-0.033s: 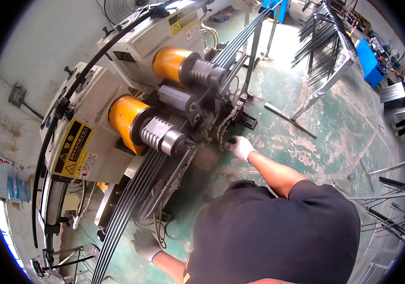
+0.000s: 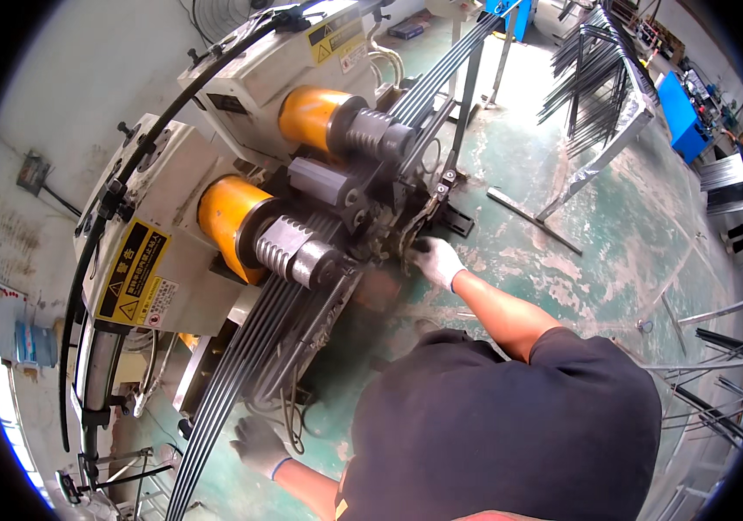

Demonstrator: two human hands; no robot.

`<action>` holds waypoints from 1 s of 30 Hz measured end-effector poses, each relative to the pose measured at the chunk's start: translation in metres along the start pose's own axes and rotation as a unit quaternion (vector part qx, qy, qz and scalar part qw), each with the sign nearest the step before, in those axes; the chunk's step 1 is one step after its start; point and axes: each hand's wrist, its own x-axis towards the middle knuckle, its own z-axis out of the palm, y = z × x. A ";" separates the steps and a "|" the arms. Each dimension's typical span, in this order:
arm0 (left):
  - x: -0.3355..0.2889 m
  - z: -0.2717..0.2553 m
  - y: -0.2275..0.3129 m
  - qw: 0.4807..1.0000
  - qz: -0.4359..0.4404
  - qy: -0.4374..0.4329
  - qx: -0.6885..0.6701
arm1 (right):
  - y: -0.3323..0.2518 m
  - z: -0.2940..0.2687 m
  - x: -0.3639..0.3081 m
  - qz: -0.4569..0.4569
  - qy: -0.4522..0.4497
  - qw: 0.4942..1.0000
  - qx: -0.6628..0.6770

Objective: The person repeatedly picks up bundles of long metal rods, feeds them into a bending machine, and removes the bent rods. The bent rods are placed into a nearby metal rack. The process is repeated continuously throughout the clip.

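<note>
My left hand point(image 2: 259, 446), in a pale glove, hovers just right of a bundle of long dark metal bars point(image 2: 220, 404). Its fingers are apart, with nothing seen in them. My right hand point(image 2: 437, 263), also gloved, is at the front of a machine point(image 2: 153, 247), beside a worn metal bracket point(image 2: 428, 207). The fingers there are curled, and what they close on is hidden. Above the bars sit two orange cylinders point(image 2: 233, 221) ending in ribbed grey rollers point(image 2: 289, 241). The bars pass beneath the rollers and run on toward the far side.
A rack point(image 2: 610, 148) stacked with dark bars stands at the far right, its metal foot point(image 2: 535, 221) on the worn green floor. A blue machine point(image 2: 682, 117) lies beyond it. Metal frames point(image 2: 710, 391) stand at the right edge. A cable loop point(image 2: 293, 425) hangs near my left hand.
My right hand has shifted slightly up and left, closer to the bracket. My left hand has moved slightly left, toward the bars, and its fingers look more spread.
</note>
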 end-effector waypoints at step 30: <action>-0.148 0.511 0.235 0.855 0.413 -0.162 0.267 | -0.165 0.015 0.102 -0.075 -0.071 0.831 0.547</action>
